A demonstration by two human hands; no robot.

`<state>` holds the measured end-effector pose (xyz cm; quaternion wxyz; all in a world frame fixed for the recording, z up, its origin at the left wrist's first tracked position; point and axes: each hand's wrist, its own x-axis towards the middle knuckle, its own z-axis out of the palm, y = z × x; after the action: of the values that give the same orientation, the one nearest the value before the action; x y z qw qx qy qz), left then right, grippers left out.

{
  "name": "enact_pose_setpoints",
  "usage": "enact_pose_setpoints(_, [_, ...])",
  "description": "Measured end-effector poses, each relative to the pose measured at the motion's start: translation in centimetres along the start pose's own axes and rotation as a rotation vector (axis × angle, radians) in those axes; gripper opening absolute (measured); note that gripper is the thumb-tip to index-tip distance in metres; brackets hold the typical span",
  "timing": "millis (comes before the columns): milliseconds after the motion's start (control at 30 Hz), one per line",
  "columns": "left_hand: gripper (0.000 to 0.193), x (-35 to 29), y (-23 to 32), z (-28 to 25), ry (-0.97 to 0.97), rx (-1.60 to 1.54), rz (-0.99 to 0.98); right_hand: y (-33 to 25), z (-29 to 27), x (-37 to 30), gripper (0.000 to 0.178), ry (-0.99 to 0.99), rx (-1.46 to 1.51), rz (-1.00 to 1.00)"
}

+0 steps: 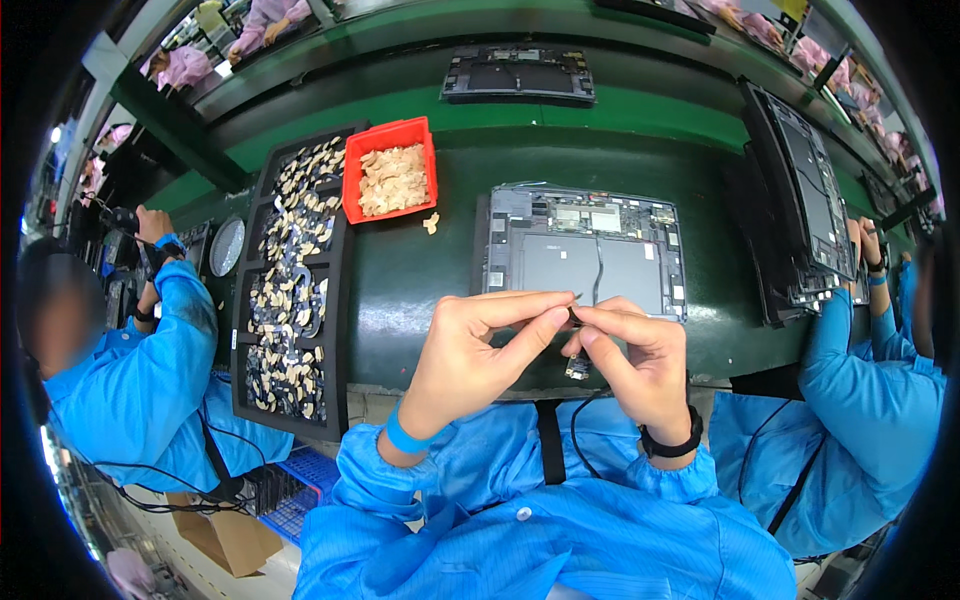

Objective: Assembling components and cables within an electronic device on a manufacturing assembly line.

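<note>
Just in front of my body, over the table's near edge, both hands meet on a small dark cable piece with a connector end (577, 368). Thumb and fingertips of my left hand (470, 345) pinch its upper dark part. My right hand (640, 355) is closed on the same piece, its thumb and fingers against it; the connector end hangs below them. The fingers hide most of the piece. Just beyond my hands lies an opened laptop base (630, 262), its circuit board and flat battery exposed and a dark ribbon running down the middle.
Left stands a black compartment tray (343, 290) of dark parts with tan pieces. A red bin (430, 165) holds more tan pieces; one loose tan piece (431, 223) lies beside it. Another laptop base (518, 75) is at the back, stacked laptop bases (800, 190) at right. Co-workers sit on both sides.
</note>
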<state>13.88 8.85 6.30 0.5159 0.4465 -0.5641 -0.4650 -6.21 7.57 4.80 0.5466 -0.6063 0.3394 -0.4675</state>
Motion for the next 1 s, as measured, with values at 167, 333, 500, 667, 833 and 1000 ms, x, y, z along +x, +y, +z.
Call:
enact_pose_setpoints(167, [0.018, 0.3, 0.9, -1.3, 0.020, 0.391, 0.289, -1.1, -0.2, 1.8, 0.029, -0.101, -0.372, -0.183])
enact_pose_setpoints(333, [0.014, 5.9, -0.6, -6.5, 0.429, 0.802, 0.388, -0.7, 0.1, 3.7, 0.026, 0.068, -0.063, 0.143])
enact_pose_setpoints(500, [0.020, 7.1, -1.1, -6.1, 0.446, 0.843, 0.589, 1.3, -1.1, 6.9, 0.030, -0.016, -0.285, 0.123])
enact_pose_setpoints(667, [0.022, 3.7, -1.8, -1.6, 0.179, 0.859, 0.698, 0.5, -0.4, 5.8, 0.025, -0.083, -0.218, 0.193])
enact_pose_setpoints(833, [0.023, 4.4, -3.2, -1.5, 0.031, 0.657, 0.631, -0.3, -0.7, 5.2, 0.023, -0.102, -0.369, 0.092])
enact_pose_setpoints(1000, [0.021, 4.4, -2.9, -1.6, -0.006, 0.631, 0.606, 0.0, -0.7, 5.1, 0.024, -0.096, -0.414, -0.014])
